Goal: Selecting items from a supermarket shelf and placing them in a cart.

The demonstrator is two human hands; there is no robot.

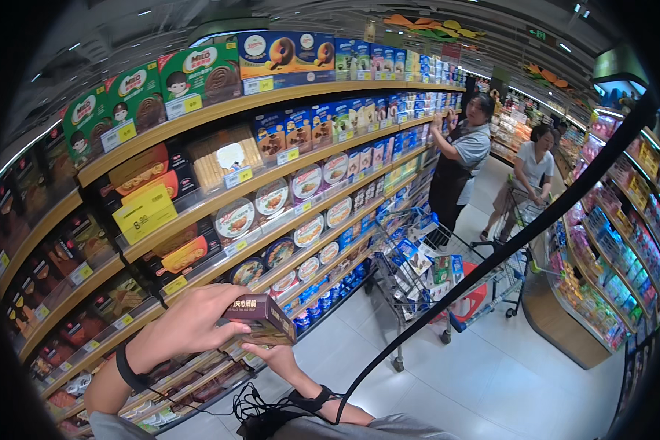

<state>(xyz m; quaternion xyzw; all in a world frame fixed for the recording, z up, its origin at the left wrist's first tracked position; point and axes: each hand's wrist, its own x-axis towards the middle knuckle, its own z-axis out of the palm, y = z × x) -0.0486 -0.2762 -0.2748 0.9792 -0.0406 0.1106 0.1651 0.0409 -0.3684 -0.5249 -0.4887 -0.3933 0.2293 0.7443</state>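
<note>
Before the shelves I hold a small dark purple-brown biscuit box [259,319], tilted, with printed writing on its side. My left hand [195,319] grips its left end, with the thumb along the near face. From below, my right hand [278,357] supports the near lower side; its fingers are partly hidden behind the box. Black straps circle both wrists, and a thin cable runs from the left strap towards a bundle of black cables [258,410] at my body.
Shelves [308,148] of boxed biscuits and round tins run along the left. A loaded shopping cart [418,264] stands ahead. A person in an apron [454,165] reaches to the shelf; another person [531,165] pushes a cart. A curved display [561,330] borders the right. A black cable [473,275] crosses the view.
</note>
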